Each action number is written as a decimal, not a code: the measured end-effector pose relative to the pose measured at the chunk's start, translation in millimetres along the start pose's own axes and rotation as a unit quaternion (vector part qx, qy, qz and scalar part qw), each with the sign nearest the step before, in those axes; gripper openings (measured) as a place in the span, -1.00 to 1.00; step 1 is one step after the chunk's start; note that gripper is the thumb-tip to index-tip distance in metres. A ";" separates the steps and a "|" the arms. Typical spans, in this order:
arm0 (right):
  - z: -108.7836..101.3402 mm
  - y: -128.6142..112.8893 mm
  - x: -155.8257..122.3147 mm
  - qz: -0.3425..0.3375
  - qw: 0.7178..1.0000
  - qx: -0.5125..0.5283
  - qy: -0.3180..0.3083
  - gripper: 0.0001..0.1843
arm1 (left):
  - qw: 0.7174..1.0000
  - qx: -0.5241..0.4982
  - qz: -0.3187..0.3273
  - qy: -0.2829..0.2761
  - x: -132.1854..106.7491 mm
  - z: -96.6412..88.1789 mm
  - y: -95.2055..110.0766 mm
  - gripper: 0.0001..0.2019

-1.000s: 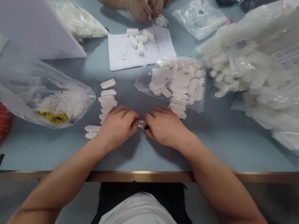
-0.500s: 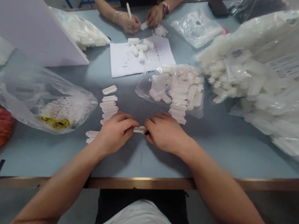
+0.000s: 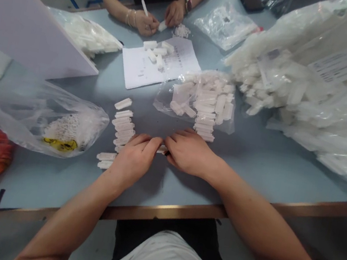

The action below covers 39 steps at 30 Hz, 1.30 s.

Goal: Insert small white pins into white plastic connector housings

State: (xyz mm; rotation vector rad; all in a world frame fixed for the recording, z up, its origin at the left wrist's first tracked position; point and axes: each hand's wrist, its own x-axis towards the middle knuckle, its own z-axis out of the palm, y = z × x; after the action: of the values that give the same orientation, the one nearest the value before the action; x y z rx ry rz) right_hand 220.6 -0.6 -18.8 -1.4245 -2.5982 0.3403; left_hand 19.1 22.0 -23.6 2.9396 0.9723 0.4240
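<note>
Both of the person's hands meet over the blue-grey table [image 3: 190, 190], with 1 short white strip [image 3: 162, 149] held between them. The left hand [image 3: 134, 159] has its fingers [image 3: 145, 141] curled and close together, pinching one end of the strip, while the right hand [image 3: 189, 152] bunches its fingers [image 3: 177, 138] around the other end (its thumb is hidden from here). Just left of the hands lies a loose column of matching strips [image 3: 123, 126], and beyond them sits a clear bag of strips [image 3: 204, 100]. Across the table, a co-worker's hand [image 3: 146, 23] grips a white pen [image 3: 144, 7] above a printed sheet [image 3: 157, 64].
</note>
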 end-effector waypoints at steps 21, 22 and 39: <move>-1.1 1.0 1.6 -0.015 1.000 0.000 -0.006 -0.77 | 0.985 0.155 0.070 0.041 8.8 -5.0 25.7 -0.64; -0.8 1.3 1.4 -0.015 1.000 0.001 -0.005 -0.77 | 0.986 0.146 0.069 0.039 8.3 -4.4 24.7 -0.64; -2.4 1.6 -0.4 0.001 1.000 -0.003 0.000 -0.84 | 0.999 0.034 0.001 -0.009 -4.9 -9.5 8.6 -0.72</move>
State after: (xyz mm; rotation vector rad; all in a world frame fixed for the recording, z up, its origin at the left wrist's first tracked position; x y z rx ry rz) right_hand 222.7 0.2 -16.9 -1.4280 -2.6006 0.3335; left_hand 17.9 11.5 -14.8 2.9991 1.0028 0.3697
